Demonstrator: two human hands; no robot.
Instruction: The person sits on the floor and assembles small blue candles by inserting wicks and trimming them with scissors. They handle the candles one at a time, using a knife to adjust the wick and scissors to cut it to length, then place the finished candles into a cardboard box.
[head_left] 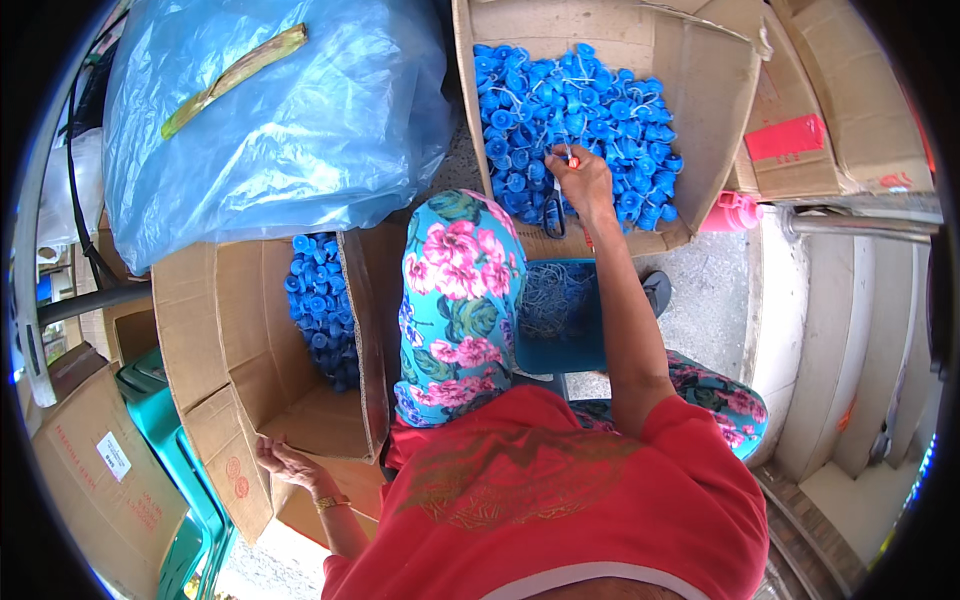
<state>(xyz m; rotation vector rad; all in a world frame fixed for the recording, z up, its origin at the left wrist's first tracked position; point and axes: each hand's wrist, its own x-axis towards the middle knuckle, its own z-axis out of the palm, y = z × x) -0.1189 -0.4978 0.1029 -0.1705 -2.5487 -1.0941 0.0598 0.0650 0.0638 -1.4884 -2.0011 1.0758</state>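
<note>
Scissors [553, 214] at one o'clock, beside right hand [585, 184], arm [632, 310] outstretched, grip pinched on small orange thing [573, 162] over blue caps [630, 112]; at eight o'clock, empty left hand [287, 464], loosely spread near box flap [232, 465].

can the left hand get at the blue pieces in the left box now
Probably yes: the left hand is at the near edge of the left box, whose open top leaves the visible blue pieces uncovered.

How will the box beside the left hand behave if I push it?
The box is probably fairly stiff cardboard, though its splayed flap near the left hand may bend. It could be light for its size, with much bare inside; the piled blue pieces might shift.
</note>
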